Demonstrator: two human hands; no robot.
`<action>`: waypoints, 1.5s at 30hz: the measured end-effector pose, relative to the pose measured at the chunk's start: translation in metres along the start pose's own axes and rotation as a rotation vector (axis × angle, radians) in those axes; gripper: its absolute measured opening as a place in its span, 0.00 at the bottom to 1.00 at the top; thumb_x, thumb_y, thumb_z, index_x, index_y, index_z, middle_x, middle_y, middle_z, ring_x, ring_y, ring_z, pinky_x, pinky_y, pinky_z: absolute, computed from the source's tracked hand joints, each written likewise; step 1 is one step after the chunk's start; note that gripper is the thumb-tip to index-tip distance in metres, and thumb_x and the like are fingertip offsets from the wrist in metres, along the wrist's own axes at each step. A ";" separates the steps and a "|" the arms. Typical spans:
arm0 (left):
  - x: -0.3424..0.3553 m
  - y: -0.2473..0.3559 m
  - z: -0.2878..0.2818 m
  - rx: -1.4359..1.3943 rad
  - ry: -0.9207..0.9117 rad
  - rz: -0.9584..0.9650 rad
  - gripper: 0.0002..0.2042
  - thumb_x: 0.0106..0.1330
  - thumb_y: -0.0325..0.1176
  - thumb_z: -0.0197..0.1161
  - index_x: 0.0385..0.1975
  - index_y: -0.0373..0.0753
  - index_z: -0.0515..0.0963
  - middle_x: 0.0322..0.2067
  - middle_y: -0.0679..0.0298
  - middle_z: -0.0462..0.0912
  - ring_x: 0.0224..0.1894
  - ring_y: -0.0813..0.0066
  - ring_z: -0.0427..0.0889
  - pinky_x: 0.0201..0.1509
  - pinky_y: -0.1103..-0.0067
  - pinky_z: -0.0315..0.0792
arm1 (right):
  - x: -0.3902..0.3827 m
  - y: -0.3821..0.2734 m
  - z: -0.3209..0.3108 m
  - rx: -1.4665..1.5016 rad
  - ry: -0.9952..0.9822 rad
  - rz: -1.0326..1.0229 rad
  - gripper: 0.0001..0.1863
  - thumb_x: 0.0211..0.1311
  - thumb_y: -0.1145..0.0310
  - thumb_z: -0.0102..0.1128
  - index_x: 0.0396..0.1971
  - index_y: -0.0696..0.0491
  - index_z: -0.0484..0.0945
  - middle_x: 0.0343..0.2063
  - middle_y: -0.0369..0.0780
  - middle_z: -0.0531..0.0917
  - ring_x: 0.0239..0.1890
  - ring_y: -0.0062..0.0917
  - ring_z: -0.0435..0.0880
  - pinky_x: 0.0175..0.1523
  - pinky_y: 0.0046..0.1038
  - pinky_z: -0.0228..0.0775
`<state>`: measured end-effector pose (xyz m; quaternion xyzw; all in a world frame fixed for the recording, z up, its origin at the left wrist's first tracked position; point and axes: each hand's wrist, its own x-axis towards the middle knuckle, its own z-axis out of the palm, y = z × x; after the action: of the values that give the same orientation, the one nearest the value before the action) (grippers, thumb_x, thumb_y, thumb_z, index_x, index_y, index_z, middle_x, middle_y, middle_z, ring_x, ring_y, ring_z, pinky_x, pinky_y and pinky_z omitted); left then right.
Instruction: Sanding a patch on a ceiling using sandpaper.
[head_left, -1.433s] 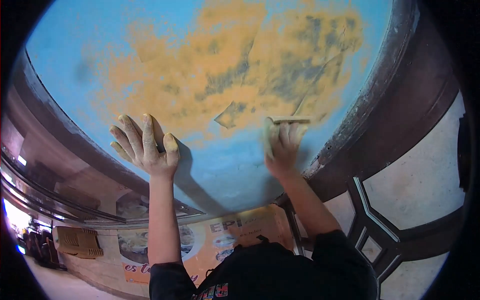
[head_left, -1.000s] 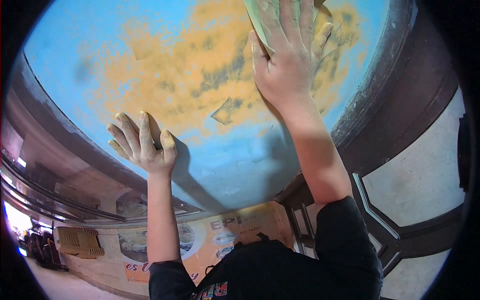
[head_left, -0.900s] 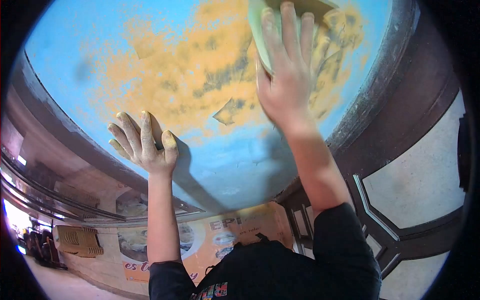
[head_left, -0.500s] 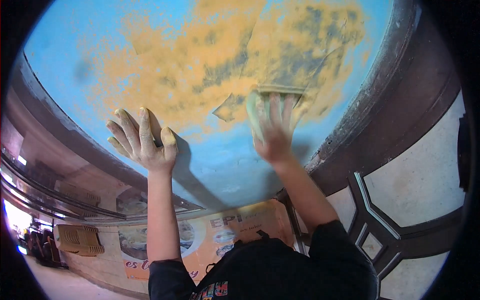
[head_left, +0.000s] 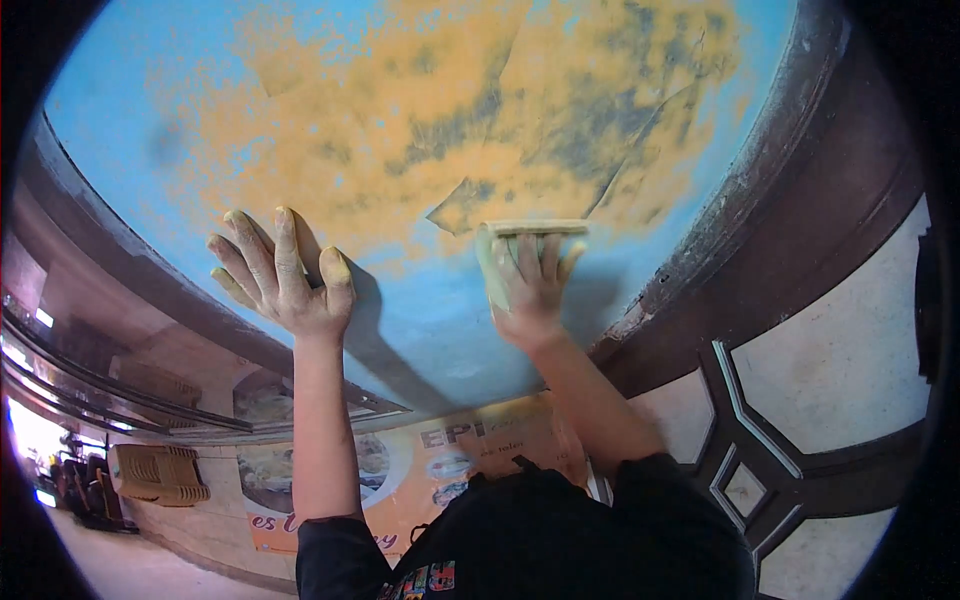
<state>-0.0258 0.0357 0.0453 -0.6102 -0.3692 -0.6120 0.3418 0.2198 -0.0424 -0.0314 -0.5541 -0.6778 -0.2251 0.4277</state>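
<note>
A blue panel (head_left: 420,310) fills the upper view, with a worn orange patch (head_left: 380,140) marked by grey spots and flaking edges. My left hand (head_left: 285,280) rests against the panel left of centre, its fingers spread and coated with pale dust, holding nothing. Right of centre, below the patch's lower edge, my right hand (head_left: 530,285) holds a folded pale greenish sheet (head_left: 532,225), perhaps abrasive paper, pressed to the panel under its fingers.
Dark trim (head_left: 760,170) borders the panel. A glossy brown surface (head_left: 150,370) lies at left. Below are a brown slatted crate (head_left: 160,473), an orange printed banner (head_left: 320,475), and dark lattice with pale panels (head_left: 830,360) at right. Dark objects (head_left: 85,480) stand near the bright far-left edge.
My right hand and the sheet swept up high on the orange patch, then came back down, now a little farther left than at first. My left hand has barely shifted.
</note>
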 end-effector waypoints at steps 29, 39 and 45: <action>-0.002 0.003 -0.012 0.047 -0.012 -0.006 0.24 0.66 0.52 0.48 0.59 0.51 0.73 0.67 0.54 0.60 0.73 0.51 0.48 0.74 0.61 0.30 | 0.082 -0.056 -0.028 -0.090 0.064 -0.176 0.42 0.45 0.67 0.62 0.66 0.41 0.62 0.67 0.43 0.60 0.68 0.57 0.52 0.60 0.73 0.28; -0.003 0.003 -0.020 0.048 -0.012 -0.015 0.24 0.64 0.51 0.50 0.58 0.51 0.74 0.67 0.54 0.60 0.73 0.51 0.47 0.74 0.61 0.29 | 0.117 -0.085 -0.050 -0.051 0.118 -0.156 0.40 0.44 0.65 0.65 0.64 0.38 0.64 0.65 0.33 0.63 0.68 0.40 0.58 0.57 0.73 0.41; 0.004 0.010 -0.017 0.029 -0.006 -0.004 0.24 0.65 0.51 0.49 0.58 0.51 0.73 0.67 0.54 0.60 0.72 0.50 0.47 0.74 0.60 0.29 | -0.011 -0.052 0.006 -0.041 -0.139 -0.105 0.34 0.47 0.64 0.62 0.60 0.37 0.70 0.62 0.30 0.68 0.66 0.37 0.62 0.56 0.70 0.43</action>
<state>-0.0252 0.0160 0.0500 -0.6062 -0.3804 -0.6055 0.3482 0.1689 -0.0590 -0.0343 -0.5407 -0.7292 -0.2220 0.3559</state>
